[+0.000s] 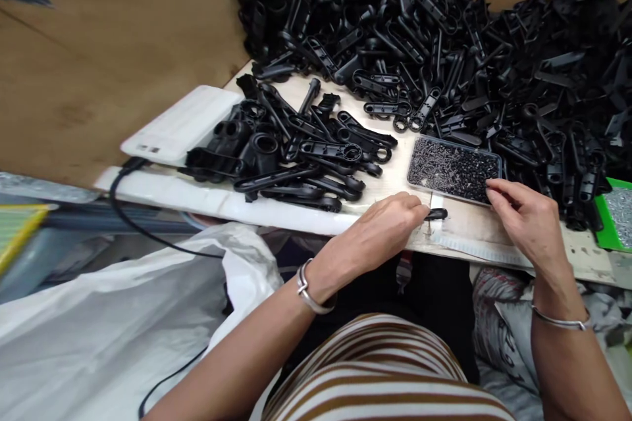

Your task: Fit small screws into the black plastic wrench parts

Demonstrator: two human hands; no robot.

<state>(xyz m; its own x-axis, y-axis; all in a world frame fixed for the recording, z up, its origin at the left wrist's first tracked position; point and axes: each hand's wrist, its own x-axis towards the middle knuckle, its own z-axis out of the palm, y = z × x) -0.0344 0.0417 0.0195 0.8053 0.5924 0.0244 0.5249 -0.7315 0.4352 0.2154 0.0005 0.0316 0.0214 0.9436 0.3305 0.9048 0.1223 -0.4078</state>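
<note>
My left hand is closed on a small black plastic part at the table's front edge. Only the rounded end of that part sticks out past the fingertips. My right hand is at the right corner of a shallow clear box, thumb and forefinger pinched together. Whatever lies between those fingertips is too small or hidden to make out. Tiny grey metal pieces fill the box's left side, and tiny black pieces fill its right side.
A large heap of black plastic parts covers the back and right of the table. A smaller pile lies left, beside a white flat device with a black cable. A green tray stands far right; a white sack hangs below.
</note>
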